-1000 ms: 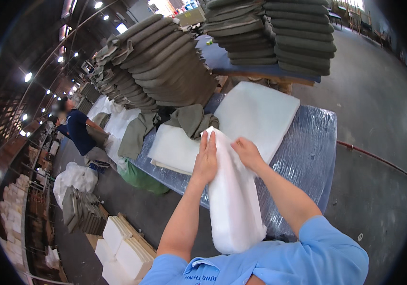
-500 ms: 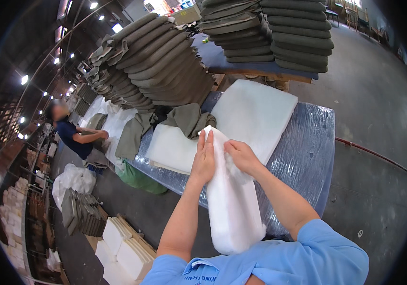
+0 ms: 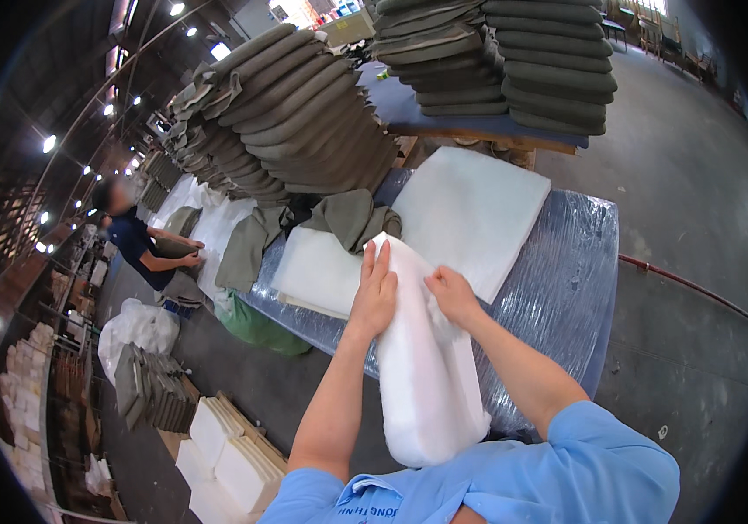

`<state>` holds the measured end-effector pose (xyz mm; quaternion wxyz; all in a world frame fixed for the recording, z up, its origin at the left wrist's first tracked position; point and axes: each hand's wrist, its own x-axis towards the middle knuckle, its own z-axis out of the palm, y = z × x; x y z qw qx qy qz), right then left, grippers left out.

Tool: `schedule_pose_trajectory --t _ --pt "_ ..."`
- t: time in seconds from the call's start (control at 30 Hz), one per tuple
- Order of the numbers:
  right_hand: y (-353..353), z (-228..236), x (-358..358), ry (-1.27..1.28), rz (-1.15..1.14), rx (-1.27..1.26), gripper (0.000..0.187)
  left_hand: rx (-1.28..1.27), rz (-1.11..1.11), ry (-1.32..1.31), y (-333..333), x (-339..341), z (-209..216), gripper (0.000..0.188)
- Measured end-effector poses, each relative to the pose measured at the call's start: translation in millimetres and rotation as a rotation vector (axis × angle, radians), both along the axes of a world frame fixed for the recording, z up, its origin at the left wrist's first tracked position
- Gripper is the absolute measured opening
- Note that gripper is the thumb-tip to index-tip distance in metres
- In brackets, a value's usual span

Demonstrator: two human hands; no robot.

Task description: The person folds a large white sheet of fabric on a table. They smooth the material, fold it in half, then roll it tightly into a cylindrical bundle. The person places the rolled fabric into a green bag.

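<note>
A thick white cushion pad (image 3: 422,384), covered in fluffy wadding, stands tilted between my arms, its near end by my blue shirt. My left hand (image 3: 376,293) grips its upper left side, fingers stretched along the surface toward the top corner. On the opposite side, my right hand (image 3: 454,297) is closed with fingers curled on the wadding's edge. Behind the pad, a broad white padded slab (image 3: 474,210) lies on the plastic-wrapped table (image 3: 557,297). Another white slab (image 3: 317,271) lies to the left, with a crumpled grey-green cover (image 3: 352,218) partly over it.
Tall stacks of grey-green cushions (image 3: 313,122) rise behind the table, with more stacks (image 3: 557,65) on a farther table. At left, a co-worker (image 3: 138,240) handles a grey-green piece. Below are a green bag (image 3: 260,327), white bundle (image 3: 138,327) and stacked foam blocks (image 3: 230,454).
My right hand has shifted slightly right and down, its fingers curled more tightly. My left hand stays in place. The co-worker's hands have moved, lifting a grey-green piece.
</note>
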<state>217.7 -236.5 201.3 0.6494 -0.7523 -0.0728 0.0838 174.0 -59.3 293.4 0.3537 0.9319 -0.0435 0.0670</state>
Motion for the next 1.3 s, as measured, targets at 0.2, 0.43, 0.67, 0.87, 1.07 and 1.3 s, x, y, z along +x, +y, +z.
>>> schedule_pose_trajectory --t 0.2,0.43,0.67,0.87,1.07,1.3 --pt "20.7 48.9 13.0 -0.151 0.155 0.017 0.03 -0.007 0.022 0.013 -0.2 -9.7 2.4 0.061" --pt "-14.7 -0.6 13.0 -0.086 0.014 -0.174 0.027 -0.001 -0.012 0.03 -13.0 0.9 1.5 0.062" --pt "13.3 50.4 28.4 -0.126 0.142 -0.127 0.028 -0.037 0.013 0.035 -10.0 -4.5 5.1 0.062" --pt "-13.6 26.3 39.1 -0.046 0.025 -0.094 0.03 -0.02 -0.008 0.029 -19.9 1.8 3.4 0.062" --pt "14.5 50.8 45.8 -0.176 0.101 -0.191 0.031 -0.029 0.023 0.045 -19.3 -2.9 6.9 0.062" --pt "-3.5 12.8 39.9 0.003 -0.051 0.051 0.033 -0.017 0.025 0.04 -19.7 -3.9 9.5 0.062"
